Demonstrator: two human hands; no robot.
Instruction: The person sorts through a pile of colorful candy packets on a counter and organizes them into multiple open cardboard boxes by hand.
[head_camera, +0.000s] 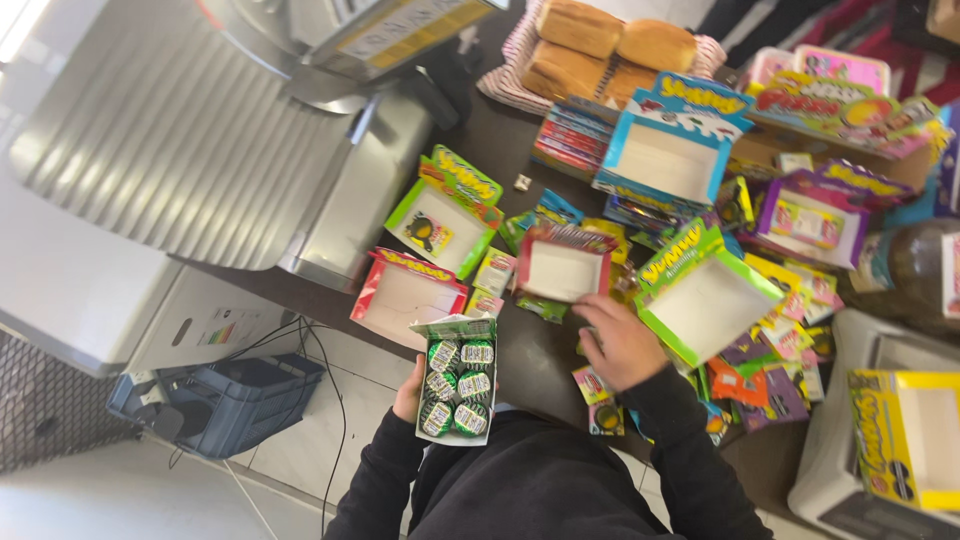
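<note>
My left hand (410, 388) grips the side of a small white carton (457, 385) held close to my body; several round green-foil sweets fill it in two rows. My right hand (620, 345) rests palm down on the dark counter (545, 355), on loose sweet packets, just below an open red-edged display box (562, 265) and beside an open green display box (705, 300). Both arms wear black sleeves.
More open display boxes lie about: a red one (402, 295), a green one (445, 215), a blue one (668, 150), a purple one (810, 215), a yellow one (910, 435). Bread loaves (610, 45) sit at the back. A ribbed metal machine (190, 130) stands left, a blue crate (235, 400) on the floor.
</note>
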